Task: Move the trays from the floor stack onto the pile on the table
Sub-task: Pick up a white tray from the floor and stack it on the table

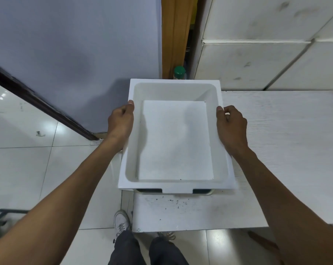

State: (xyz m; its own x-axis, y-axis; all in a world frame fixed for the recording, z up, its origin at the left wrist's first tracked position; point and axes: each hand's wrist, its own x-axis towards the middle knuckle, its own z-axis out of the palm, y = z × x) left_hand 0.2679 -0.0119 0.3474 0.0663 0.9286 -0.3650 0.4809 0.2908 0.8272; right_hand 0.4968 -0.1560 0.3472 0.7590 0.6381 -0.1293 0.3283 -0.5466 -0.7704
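A person's left hand (121, 121) and right hand (231, 127) grip the side rims of a white foam tray (173, 186) over the pile (202, 191) at a corner of the table (286, 150); placing looks nearly done, with squaring it and letting go likely next.

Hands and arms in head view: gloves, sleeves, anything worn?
No gloves, rings or watch visible on left hand or right hand. No sleeve in view: left forearm and right forearm bare to the frame edge.
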